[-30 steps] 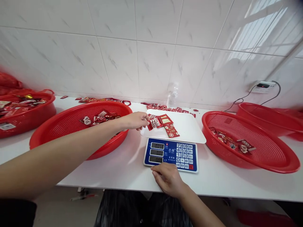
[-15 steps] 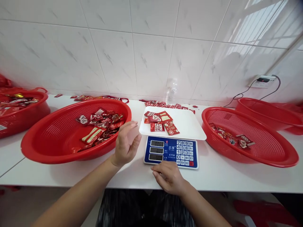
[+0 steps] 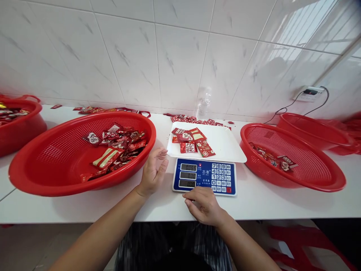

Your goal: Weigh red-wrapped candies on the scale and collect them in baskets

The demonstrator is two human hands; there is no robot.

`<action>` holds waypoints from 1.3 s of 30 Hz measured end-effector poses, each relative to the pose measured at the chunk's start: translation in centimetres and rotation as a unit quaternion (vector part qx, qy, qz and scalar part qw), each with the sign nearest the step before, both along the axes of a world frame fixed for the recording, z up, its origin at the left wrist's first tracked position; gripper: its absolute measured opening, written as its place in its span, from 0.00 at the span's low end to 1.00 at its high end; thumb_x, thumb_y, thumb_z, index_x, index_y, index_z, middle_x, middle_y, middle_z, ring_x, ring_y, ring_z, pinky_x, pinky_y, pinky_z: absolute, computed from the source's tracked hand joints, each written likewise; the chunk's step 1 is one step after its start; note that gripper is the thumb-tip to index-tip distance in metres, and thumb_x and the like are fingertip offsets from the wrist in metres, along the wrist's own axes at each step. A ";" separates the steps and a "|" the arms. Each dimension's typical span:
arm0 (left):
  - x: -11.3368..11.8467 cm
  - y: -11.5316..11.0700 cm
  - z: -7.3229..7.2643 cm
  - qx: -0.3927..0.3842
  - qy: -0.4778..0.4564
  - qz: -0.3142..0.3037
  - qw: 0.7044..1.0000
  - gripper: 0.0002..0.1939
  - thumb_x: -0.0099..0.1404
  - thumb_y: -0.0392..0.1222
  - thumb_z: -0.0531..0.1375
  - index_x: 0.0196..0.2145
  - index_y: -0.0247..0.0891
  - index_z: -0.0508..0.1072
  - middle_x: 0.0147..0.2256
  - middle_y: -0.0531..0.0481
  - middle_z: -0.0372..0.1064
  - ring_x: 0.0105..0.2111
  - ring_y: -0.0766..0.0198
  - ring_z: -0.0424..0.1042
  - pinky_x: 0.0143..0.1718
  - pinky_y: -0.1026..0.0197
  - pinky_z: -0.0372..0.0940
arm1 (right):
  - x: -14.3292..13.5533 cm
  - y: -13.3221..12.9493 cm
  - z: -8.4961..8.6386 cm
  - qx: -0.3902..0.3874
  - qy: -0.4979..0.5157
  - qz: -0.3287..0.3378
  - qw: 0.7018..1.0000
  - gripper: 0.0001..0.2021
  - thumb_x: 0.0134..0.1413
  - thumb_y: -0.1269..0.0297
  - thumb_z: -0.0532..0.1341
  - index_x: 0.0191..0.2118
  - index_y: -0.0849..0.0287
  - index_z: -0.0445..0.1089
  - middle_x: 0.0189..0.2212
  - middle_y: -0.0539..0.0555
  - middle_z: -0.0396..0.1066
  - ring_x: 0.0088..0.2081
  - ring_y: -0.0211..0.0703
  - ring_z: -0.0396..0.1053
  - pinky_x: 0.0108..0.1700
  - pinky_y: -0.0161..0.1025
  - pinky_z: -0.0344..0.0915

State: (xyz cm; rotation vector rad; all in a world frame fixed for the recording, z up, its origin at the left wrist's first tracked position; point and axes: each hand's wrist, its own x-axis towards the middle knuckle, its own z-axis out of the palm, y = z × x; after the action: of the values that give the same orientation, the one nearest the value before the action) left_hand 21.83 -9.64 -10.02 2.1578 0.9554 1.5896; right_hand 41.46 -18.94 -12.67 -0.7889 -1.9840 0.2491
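My left hand (image 3: 153,171) is held up beside the left edge of the white scale tray (image 3: 228,145), fingers apart and holding nothing. My right hand (image 3: 203,205) rests at the front edge of the blue scale (image 3: 207,177), its fingers curled, with nothing visible in them. Several red packets (image 3: 188,147) lie on the left half of the tray. To the left, a large red basket (image 3: 56,150) holds red and cream packets (image 3: 107,157). A second red basket (image 3: 316,169), right of the scale, has a few packets (image 3: 272,161) at its near left side.
A clear plastic bottle (image 3: 203,103) stands against the tiled wall, with loose red packets (image 3: 191,119) around its base. Another filled red basket (image 3: 19,126) is at far left. At back right are a red basin (image 3: 318,131) and a wall socket (image 3: 308,94) with cables.
The view has tilted and shifted slightly. My left hand has moved a little lower, its fingers less raised. My right hand and the packets on the tray are nearly unchanged.
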 end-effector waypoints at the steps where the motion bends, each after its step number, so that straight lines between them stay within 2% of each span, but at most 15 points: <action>1: -0.1 0.1 0.0 -0.004 -0.004 0.001 1.000 0.21 0.67 0.41 0.53 0.57 0.44 0.56 0.49 0.42 0.66 0.47 0.58 0.69 0.49 0.50 0.66 | 0.0 0.0 0.0 0.000 -0.001 -0.001 1.000 0.07 0.56 0.70 0.57 0.40 0.58 0.69 0.29 0.53 0.76 0.28 0.38 0.72 0.31 0.36 0.66; 5: -0.4 0.2 0.2 -0.002 0.000 0.015 1.000 0.20 0.67 0.41 0.52 0.56 0.42 0.58 0.48 0.43 0.65 0.46 0.59 0.69 0.48 0.51 0.67 | 0.0 0.0 0.0 0.004 -0.004 -0.008 1.000 0.06 0.57 0.69 0.56 0.40 0.58 0.69 0.28 0.53 0.75 0.27 0.38 0.72 0.31 0.35 0.65; 9: -0.3 0.0 1.1 0.039 0.066 0.058 0.995 0.13 0.66 0.39 0.54 0.49 0.40 0.66 0.46 0.45 0.67 0.45 0.59 0.68 0.49 0.53 0.65 | -0.1 0.0 0.0 0.006 0.001 -0.009 1.000 0.06 0.57 0.69 0.56 0.40 0.58 0.69 0.29 0.53 0.75 0.27 0.38 0.72 0.31 0.35 0.65; 14: 1.6 0.1 3.8 0.082 0.195 0.050 0.976 0.09 0.66 0.39 0.55 0.44 0.40 0.70 0.44 0.47 0.71 0.47 0.59 0.66 0.53 0.53 0.61 | -0.1 -0.1 0.0 0.004 0.000 0.001 1.000 0.07 0.56 0.71 0.57 0.40 0.58 0.69 0.29 0.53 0.75 0.28 0.38 0.71 0.31 0.36 0.64; 17: 3.4 0.6 5.4 0.075 0.272 0.026 0.959 0.13 0.67 0.44 0.53 0.47 0.39 0.71 0.47 0.47 0.70 0.50 0.58 0.64 0.55 0.52 0.58 | -0.1 -0.1 0.0 0.008 0.002 0.005 1.000 0.07 0.56 0.71 0.57 0.40 0.58 0.69 0.28 0.53 0.75 0.27 0.38 0.70 0.30 0.36 0.64; 19: 4.6 1.1 6.1 0.068 0.319 0.020 0.945 0.17 0.68 0.47 0.52 0.49 0.38 0.70 0.50 0.46 0.69 0.53 0.56 0.62 0.56 0.50 0.57 | -0.1 -0.2 -0.1 0.005 0.004 0.007 1.000 0.07 0.56 0.71 0.57 0.40 0.58 0.69 0.28 0.53 0.75 0.27 0.38 0.70 0.30 0.36 0.63; 23: 5.9 1.2 6.1 0.050 0.380 0.025 0.923 0.21 0.68 0.51 0.51 0.51 0.36 0.69 0.50 0.43 0.68 0.53 0.52 0.61 0.55 0.48 0.57 | 0.0 -0.3 -0.2 -0.001 0.009 0.012 1.000 0.07 0.56 0.71 0.57 0.40 0.58 0.68 0.29 0.52 0.75 0.28 0.38 0.70 0.31 0.36 0.63; 29: 6.2 0.4 5.5 0.029 0.384 -0.012 0.923 0.14 0.67 0.44 0.53 0.47 0.36 0.69 0.43 0.44 0.69 0.43 0.56 0.67 0.47 0.52 0.63 | -0.1 -0.8 -0.3 -0.019 -0.004 0.022 1.000 0.07 0.57 0.72 0.56 0.41 0.58 0.68 0.28 0.52 0.73 0.28 0.39 0.69 0.30 0.36 0.61; 32: 5.8 -0.1 5.9 0.018 0.358 -0.049 0.932 0.11 0.68 0.39 0.52 0.45 0.38 0.71 0.40 0.46 0.70 0.41 0.59 0.69 0.44 0.55 0.64 | 0.0 -1.1 -0.5 -0.019 -0.004 0.030 0.999 0.08 0.58 0.73 0.56 0.42 0.58 0.67 0.28 0.52 0.72 0.28 0.39 0.68 0.30 0.36 0.61; 34: 4.8 -0.5 6.8 0.017 0.316 -0.056 0.947 0.11 0.69 0.38 0.51 0.45 0.38 0.70 0.41 0.46 0.71 0.42 0.61 0.69 0.45 0.56 0.65 | 0.1 -1.2 -0.6 -0.019 -0.004 0.035 0.999 0.08 0.58 0.74 0.56 0.42 0.58 0.67 0.28 0.52 0.72 0.28 0.39 0.68 0.30 0.36 0.61; 36: 2.9 -1.2 8.1 0.019 0.278 -0.033 0.960 0.12 0.69 0.38 0.50 0.46 0.38 0.70 0.43 0.46 0.71 0.44 0.62 0.69 0.46 0.57 0.65 | 0.2 -1.3 -0.7 -0.014 -0.003 0.036 0.999 0.09 0.58 0.74 0.56 0.43 0.58 0.66 0.28 0.53 0.72 0.28 0.39 0.68 0.29 0.36 0.62; 39: -1.3 -2.1 10.5 0.001 0.264 0.049 0.963 0.13 0.69 0.39 0.50 0.47 0.40 0.70 0.44 0.47 0.71 0.45 0.62 0.68 0.48 0.56 0.63 | 0.2 -1.4 -0.7 -0.009 -0.002 0.040 0.999 0.10 0.58 0.75 0.57 0.44 0.58 0.66 0.29 0.53 0.72 0.28 0.39 0.69 0.30 0.36 0.63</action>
State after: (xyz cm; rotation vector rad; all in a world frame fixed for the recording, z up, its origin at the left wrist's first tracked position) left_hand 20.56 -11.70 0.44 2.6331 1.2213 1.0556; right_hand 41.64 -20.36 -13.40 -0.7243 -2.0224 0.3131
